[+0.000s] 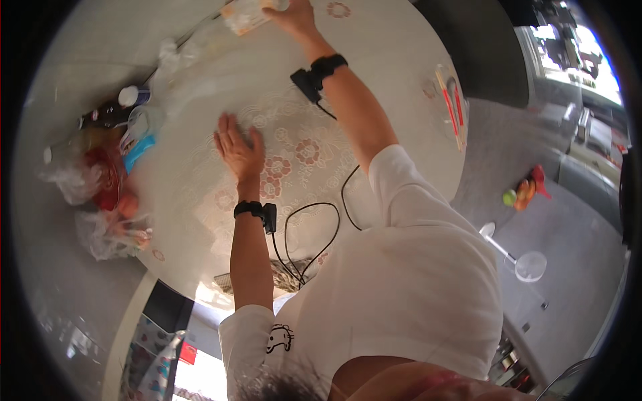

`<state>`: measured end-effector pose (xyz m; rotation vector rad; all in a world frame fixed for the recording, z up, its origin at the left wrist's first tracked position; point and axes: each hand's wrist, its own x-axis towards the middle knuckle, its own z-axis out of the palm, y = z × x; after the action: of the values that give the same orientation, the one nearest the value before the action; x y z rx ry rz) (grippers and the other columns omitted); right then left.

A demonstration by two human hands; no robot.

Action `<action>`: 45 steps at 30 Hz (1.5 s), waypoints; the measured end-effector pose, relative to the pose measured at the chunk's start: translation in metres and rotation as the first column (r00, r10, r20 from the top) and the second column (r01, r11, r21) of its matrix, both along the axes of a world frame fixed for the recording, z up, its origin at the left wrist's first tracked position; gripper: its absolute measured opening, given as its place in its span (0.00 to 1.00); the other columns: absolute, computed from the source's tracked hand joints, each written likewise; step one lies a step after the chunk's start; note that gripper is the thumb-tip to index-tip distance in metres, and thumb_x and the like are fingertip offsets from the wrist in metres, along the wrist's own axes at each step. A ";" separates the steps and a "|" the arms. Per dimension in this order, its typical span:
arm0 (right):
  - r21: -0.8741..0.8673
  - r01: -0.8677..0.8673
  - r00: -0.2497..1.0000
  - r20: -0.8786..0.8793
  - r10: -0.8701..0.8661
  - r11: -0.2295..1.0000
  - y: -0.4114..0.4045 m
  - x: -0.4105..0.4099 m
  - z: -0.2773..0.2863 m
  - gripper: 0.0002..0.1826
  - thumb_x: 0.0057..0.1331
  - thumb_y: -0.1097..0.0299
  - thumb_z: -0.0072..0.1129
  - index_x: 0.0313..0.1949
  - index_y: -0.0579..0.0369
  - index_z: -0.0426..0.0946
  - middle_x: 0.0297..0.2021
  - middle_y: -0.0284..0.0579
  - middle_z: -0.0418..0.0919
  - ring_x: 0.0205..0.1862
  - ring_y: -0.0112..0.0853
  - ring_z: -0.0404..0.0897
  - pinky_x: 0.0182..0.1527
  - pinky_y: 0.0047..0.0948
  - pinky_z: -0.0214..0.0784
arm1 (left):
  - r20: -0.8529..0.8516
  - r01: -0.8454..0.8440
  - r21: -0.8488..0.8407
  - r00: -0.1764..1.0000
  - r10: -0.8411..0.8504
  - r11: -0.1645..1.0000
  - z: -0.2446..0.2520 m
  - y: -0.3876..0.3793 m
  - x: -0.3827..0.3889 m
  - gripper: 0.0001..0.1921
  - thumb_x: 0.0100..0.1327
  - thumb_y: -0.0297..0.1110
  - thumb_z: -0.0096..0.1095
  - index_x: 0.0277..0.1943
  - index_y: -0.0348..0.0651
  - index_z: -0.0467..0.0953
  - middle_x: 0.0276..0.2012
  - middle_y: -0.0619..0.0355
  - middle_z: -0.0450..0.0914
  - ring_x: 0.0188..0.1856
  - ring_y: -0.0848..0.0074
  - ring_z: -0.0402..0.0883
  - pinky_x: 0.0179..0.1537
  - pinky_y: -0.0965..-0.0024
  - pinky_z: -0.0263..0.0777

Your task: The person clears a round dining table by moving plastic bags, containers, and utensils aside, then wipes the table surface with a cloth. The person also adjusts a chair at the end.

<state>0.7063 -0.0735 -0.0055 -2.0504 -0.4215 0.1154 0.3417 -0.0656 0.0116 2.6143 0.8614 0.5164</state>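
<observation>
My left hand [241, 150] lies palm down, its fingers slightly apart, on a pale tablecloth [301, 175] printed with pinkish flowers. Nothing is in it. Farther off, my right hand [296, 20] reaches to the top edge of the view, beside an orange and clear plastic packet [243, 17]. Its thumb side is at the packet, but some fingers are cut off, so I cannot tell whether it grips. Each wrist wears a black strap with a small black device; a black cable [338, 220] loops across the cloth from them.
At the left stand a white-capped bottle [129, 95], a dark bottle [108, 115], a blue packet [139, 153], a red bowl [108, 175] and clear plastic bags [100, 240]. Thin clear plastic [175, 70] lies at the upper left. Red-and-wood chopsticks [450, 110] rest near the right edge.
</observation>
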 end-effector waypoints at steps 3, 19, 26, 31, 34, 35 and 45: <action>0.055 0.003 1.000 0.013 -0.004 0.999 -0.058 -0.057 0.057 0.36 0.60 0.51 0.78 0.61 0.61 0.79 0.61 0.61 0.80 0.60 0.51 0.83 0.64 0.46 0.76 | 0.006 -0.006 0.026 1.000 0.006 1.000 -0.003 0.001 0.000 0.31 0.73 0.41 0.64 0.74 0.36 0.70 0.76 0.45 0.71 0.80 0.54 0.67 0.82 0.42 0.52; -0.548 0.389 0.920 0.187 -0.345 0.741 -0.488 -0.150 0.188 0.58 0.55 0.41 0.85 0.73 0.68 0.67 0.70 0.68 0.71 0.74 0.59 0.69 0.73 0.53 0.67 | 0.171 0.349 -0.084 0.928 -0.332 0.933 0.026 -0.031 0.058 0.43 0.71 0.43 0.74 0.79 0.33 0.58 0.77 0.38 0.63 0.78 0.48 0.65 0.79 0.47 0.58; -0.682 0.248 0.963 0.097 -0.251 0.688 -0.470 -0.117 0.154 0.75 0.48 0.32 0.86 0.80 0.69 0.54 0.77 0.69 0.62 0.79 0.62 0.62 0.78 0.56 0.61 | 0.108 0.818 -0.081 0.575 -0.811 0.570 0.138 -0.172 0.225 0.51 0.63 0.44 0.82 0.81 0.36 0.56 0.80 0.40 0.58 0.80 0.46 0.62 0.78 0.51 0.65; -0.629 0.272 0.961 0.140 -0.239 0.728 -0.474 -0.104 0.135 0.61 0.52 0.35 0.83 0.73 0.66 0.68 0.71 0.64 0.72 0.76 0.57 0.68 0.74 0.55 0.65 | -0.018 0.872 0.154 0.473 -0.881 0.465 0.176 -0.251 0.273 0.53 0.50 0.42 0.89 0.78 0.36 0.65 0.76 0.33 0.64 0.79 0.40 0.62 0.72 0.47 0.73; -0.659 0.247 0.969 0.187 -0.163 0.711 -0.472 -0.084 0.125 0.47 0.58 0.36 0.79 0.62 0.64 0.79 0.64 0.59 0.80 0.71 0.54 0.75 0.71 0.53 0.67 | 0.217 0.790 -0.058 0.607 -0.764 0.611 0.142 -0.274 0.282 0.52 0.53 0.39 0.87 0.78 0.36 0.63 0.76 0.34 0.63 0.78 0.39 0.62 0.73 0.47 0.72; -0.680 0.222 0.975 0.178 -0.136 0.699 -0.468 -0.078 0.123 0.42 0.60 0.36 0.77 0.58 0.63 0.83 0.61 0.57 0.83 0.69 0.53 0.77 0.70 0.53 0.67 | 0.226 0.748 -0.123 0.661 -0.715 0.652 0.126 -0.279 0.273 0.51 0.57 0.40 0.85 0.79 0.35 0.60 0.78 0.36 0.60 0.79 0.40 0.60 0.74 0.47 0.70; -0.845 0.185 0.981 0.190 -0.040 0.501 -0.460 -0.050 0.064 0.22 0.77 0.53 0.54 0.53 0.60 0.83 0.56 0.55 0.82 0.64 0.51 0.77 0.66 0.68 0.66 | 0.233 0.521 -0.414 0.853 -0.466 0.746 0.113 -0.248 0.105 0.38 0.67 0.32 0.75 0.74 0.34 0.62 0.72 0.38 0.66 0.75 0.42 0.64 0.75 0.46 0.65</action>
<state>0.6558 -0.5333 0.0585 -3.1184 -0.3387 0.1041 0.4468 -0.3137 0.1250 2.2009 0.1806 0.2610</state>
